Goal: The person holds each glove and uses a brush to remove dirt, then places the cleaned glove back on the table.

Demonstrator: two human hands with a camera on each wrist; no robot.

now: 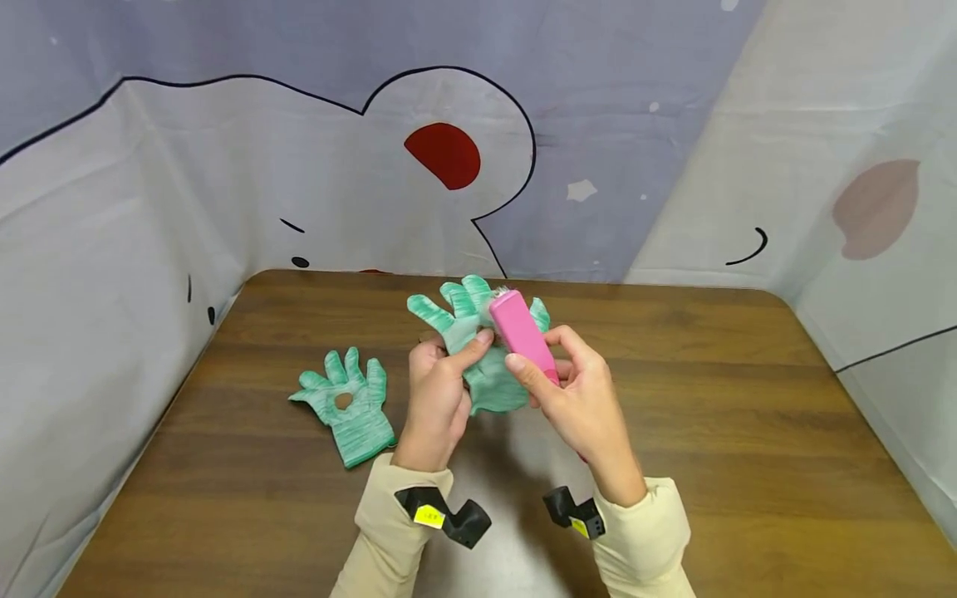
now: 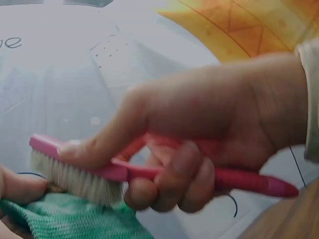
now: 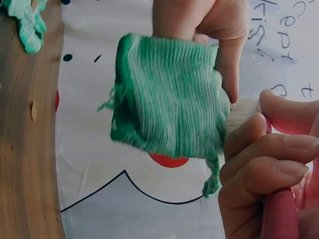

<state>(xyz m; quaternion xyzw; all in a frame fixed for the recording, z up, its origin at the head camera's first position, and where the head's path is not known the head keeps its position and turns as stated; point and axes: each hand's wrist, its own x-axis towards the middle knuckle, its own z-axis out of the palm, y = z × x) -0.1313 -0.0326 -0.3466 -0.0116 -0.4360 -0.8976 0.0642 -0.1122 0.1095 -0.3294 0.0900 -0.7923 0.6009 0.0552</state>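
Observation:
My left hand [image 1: 435, 403] grips a green knitted glove [image 1: 495, 384] above the table, its thumb pressed on the glove's face and the glove's fingers pointing away from me. My right hand [image 1: 594, 407] holds a pink brush [image 1: 521, 330] by its handle, with the thumb along its back in the left wrist view. Pale bristles [image 2: 77, 179] meet the green fabric [image 2: 82, 216] there. In the right wrist view the glove's cuff [image 3: 172, 94] hangs with loose threads at its opening. A matching glove [image 1: 362, 428] lies flat to the left, showing a round brown spot.
The wooden table [image 1: 748, 415] spreads under both hands. Around its back and sides hangs a printed cloth backdrop [image 1: 299, 166]. Black wrist cameras [image 1: 469, 523] stick out from the cream sleeves [image 1: 396, 515].

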